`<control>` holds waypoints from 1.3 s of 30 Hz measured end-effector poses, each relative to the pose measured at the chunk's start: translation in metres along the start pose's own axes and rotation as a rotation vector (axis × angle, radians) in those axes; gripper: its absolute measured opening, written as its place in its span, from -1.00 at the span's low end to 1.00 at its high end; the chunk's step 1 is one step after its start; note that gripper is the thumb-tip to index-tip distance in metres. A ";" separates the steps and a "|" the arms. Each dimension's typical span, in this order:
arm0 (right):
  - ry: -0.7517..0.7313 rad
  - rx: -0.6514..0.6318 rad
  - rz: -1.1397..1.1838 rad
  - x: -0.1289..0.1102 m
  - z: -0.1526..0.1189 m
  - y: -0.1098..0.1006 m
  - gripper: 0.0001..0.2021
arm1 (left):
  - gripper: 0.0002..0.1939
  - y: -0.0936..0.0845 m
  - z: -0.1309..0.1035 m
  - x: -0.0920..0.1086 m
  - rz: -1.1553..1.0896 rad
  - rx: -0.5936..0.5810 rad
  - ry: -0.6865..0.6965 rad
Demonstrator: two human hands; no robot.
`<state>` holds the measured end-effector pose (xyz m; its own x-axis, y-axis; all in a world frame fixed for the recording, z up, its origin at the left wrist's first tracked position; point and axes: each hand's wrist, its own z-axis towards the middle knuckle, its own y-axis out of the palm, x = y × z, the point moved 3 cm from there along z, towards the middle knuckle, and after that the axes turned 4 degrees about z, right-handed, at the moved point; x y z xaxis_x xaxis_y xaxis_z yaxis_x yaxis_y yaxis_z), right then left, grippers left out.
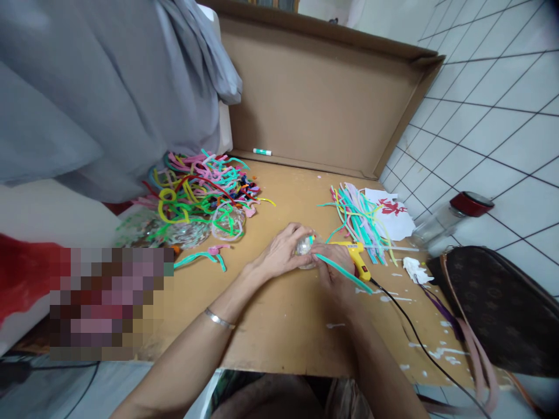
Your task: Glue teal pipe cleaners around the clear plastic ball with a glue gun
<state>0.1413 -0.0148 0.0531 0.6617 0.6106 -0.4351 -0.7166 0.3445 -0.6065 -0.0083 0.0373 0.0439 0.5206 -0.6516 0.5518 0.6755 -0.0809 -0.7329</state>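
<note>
Near the middle of the brown table, my left hand [286, 250] is closed around the left side of a small clear, rounded plastic piece [304, 244]. Against its right side, my right hand [334, 270] pinches a teal fuzzy strip [345, 272], whose free end trails down to the right. A bit of teal and yellow shows at the top of the clear piece. The fingers partly hide where strip and plastic meet. Just beyond my right hand lies a yellow glue gun [358, 261] with a black cord.
Colourful fuzzy strips [205, 186] are heaped at the left beside clear round pieces [227, 222]. More strips [360, 218] lie right, by white paper [397, 224]. A glass bottle [441, 221], crumpled tissue [417, 270] and brown bag [502, 308] stand right. Cardboard [314, 99] rises behind.
</note>
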 end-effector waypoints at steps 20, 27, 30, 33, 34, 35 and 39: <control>-0.118 0.073 -0.040 -0.004 -0.003 -0.001 -0.79 | -0.06 0.002 -0.001 -0.001 -0.073 -0.030 0.056; -0.078 0.026 -0.023 0.002 -0.001 0.000 -0.78 | -0.21 0.006 -0.001 -0.002 -0.047 0.011 0.110; -0.091 0.061 0.022 0.005 -0.001 0.001 -0.79 | -0.24 0.006 -0.001 -0.002 -0.042 0.042 0.097; -0.104 0.111 0.071 0.005 0.000 0.001 -0.77 | -0.24 0.008 -0.001 -0.003 -0.055 0.059 0.053; -0.102 0.116 0.067 0.006 0.000 0.001 -0.75 | -0.24 0.008 -0.001 -0.004 -0.067 0.066 0.031; -0.090 0.125 0.051 0.007 0.001 -0.001 -0.74 | -0.23 0.008 -0.001 -0.005 -0.082 0.077 0.003; 0.113 0.279 -0.111 0.026 0.002 -0.020 -0.72 | -0.18 0.007 0.000 -0.012 -0.200 0.108 -0.172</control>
<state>0.1724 -0.0046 0.0559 0.7487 0.4804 -0.4569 -0.6608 0.5965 -0.4556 -0.0099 0.0445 0.0323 0.4461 -0.4928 0.7471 0.8207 -0.1078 -0.5611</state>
